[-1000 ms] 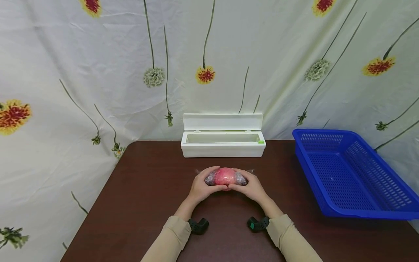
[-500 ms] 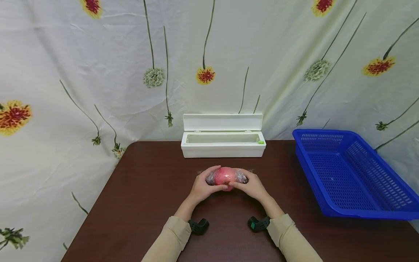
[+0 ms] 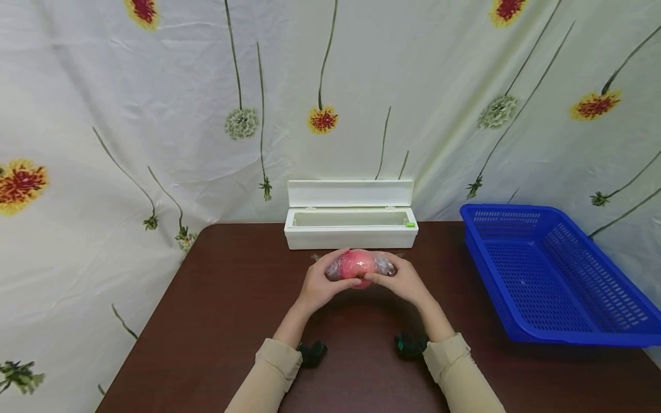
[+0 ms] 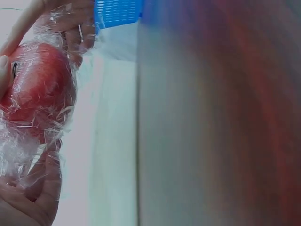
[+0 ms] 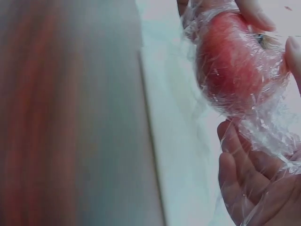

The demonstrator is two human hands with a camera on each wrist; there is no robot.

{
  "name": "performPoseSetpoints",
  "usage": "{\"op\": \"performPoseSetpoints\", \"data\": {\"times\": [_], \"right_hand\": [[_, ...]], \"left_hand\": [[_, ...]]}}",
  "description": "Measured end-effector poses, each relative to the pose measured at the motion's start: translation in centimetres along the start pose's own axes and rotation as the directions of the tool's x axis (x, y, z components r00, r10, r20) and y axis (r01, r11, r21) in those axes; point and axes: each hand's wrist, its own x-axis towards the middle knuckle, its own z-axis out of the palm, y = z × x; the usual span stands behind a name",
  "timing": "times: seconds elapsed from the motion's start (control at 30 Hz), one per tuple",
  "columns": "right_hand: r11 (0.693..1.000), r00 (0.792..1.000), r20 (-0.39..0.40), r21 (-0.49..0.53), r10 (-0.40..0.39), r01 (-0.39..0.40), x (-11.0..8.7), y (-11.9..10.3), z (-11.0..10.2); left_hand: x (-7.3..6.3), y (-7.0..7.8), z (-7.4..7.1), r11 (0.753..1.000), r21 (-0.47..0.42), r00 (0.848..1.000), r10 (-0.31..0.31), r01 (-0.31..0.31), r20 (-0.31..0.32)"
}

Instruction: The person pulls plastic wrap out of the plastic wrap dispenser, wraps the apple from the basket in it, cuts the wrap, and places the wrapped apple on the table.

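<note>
A red apple wrapped in clear cling film is held between both hands over the table. My left hand grips its left side, thumb along the near face and fingers on the far side. From the right, my right hand holds it the same way. Bunched film gathers at both ends of the apple, against the palms. Both wrist views show the film crinkled tight over the red skin, with a dark stem spot near the thumbs. Part of the fruit's underside is hidden.
A white lidded box, lid raised and a green slider at its right, stands at the table's back edge just beyond the hands. The blue plastic basket sits at the right. A flowered cloth hangs behind the brown table.
Both hands have moved up and forward with the wrapped apple, closer to the white box. My right thumb has shifted slightly over the near face. The box and basket stay put.
</note>
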Motion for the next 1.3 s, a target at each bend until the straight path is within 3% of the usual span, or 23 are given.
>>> {"op": "performPoseSetpoints", "data": {"times": [0.2,0.43,0.67,0.93,1.1,1.23,1.3], "right_hand": [[1.0,1.0,-0.026,0.018,-0.007,0.008,1.1,1.8,-0.1],[0.997,0.997,-0.056,0.048,-0.054,0.057,1.3,0.9,-0.5],[0.993,0.994,-0.074,0.085,-0.08,0.086,1.4,-0.4,-0.7],[0.987,0.995,-0.084,0.143,-0.056,0.068,1.3,-1.5,-0.9],[0.987,0.995,-0.078,0.142,-0.07,0.08,1.1,-1.8,-1.2],[0.99,0.996,-0.081,0.127,-0.045,0.055,0.8,-2.2,-1.7],[0.992,0.995,-0.089,0.117,-0.042,0.052,0.4,-2.9,-2.0]], "left_hand": [[0.4,1.4,-0.5,1.0,0.007,0.999,0.017,-0.017,-0.031],[0.9,3.1,-1.2,0.999,-0.039,1.0,-0.009,0.008,-0.027],[1.3,4.1,-1.6,0.991,-0.117,0.996,-0.073,0.067,-0.047],[2.1,1.5,-1.0,0.981,-0.187,0.994,-0.06,0.043,-0.087],[2.0,1.6,-1.1,0.978,-0.209,0.995,-0.021,0.0,-0.099],[1.9,2.1,-1.2,0.972,-0.236,0.994,-0.028,0.002,-0.109],[1.8,3.0,-1.5,0.973,-0.232,0.993,-0.039,0.012,-0.114]]}}
